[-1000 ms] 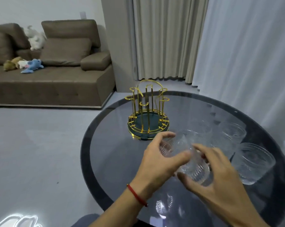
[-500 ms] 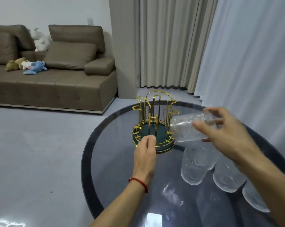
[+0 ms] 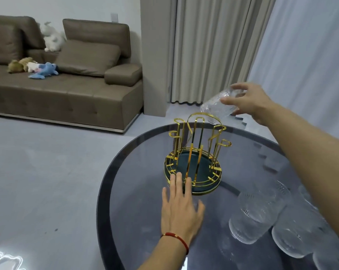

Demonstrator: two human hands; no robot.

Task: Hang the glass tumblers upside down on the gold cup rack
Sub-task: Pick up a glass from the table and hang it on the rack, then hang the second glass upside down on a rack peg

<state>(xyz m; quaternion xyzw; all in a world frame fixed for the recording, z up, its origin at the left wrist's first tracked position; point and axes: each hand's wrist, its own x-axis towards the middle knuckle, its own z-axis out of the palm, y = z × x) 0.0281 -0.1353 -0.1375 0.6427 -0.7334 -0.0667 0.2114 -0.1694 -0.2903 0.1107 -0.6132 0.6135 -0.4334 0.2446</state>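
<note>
The gold cup rack (image 3: 196, 152) with a dark green base stands on the round glass table (image 3: 137, 191). My right hand (image 3: 248, 102) holds a clear ribbed tumbler (image 3: 217, 107) tilted on its side, mouth pointing down-left, just above and behind the rack's top loops. My left hand (image 3: 181, 209) lies flat on the table with fingers spread, its fingertips touching the rack's front base rim. Several more tumblers (image 3: 258, 213) stand on the table to the right, under my right forearm.
A brown sofa (image 3: 63, 78) with plush toys (image 3: 43, 70) sits at the back left across grey floor. Beige curtains (image 3: 209, 49) and a sheer white curtain (image 3: 309, 61) hang behind the table. The table's dark rim (image 3: 104, 184) curves at the left.
My right hand has lifted the tumbler from beside the rack to above its top. My left hand has slid forward and flattened against the rack's base.
</note>
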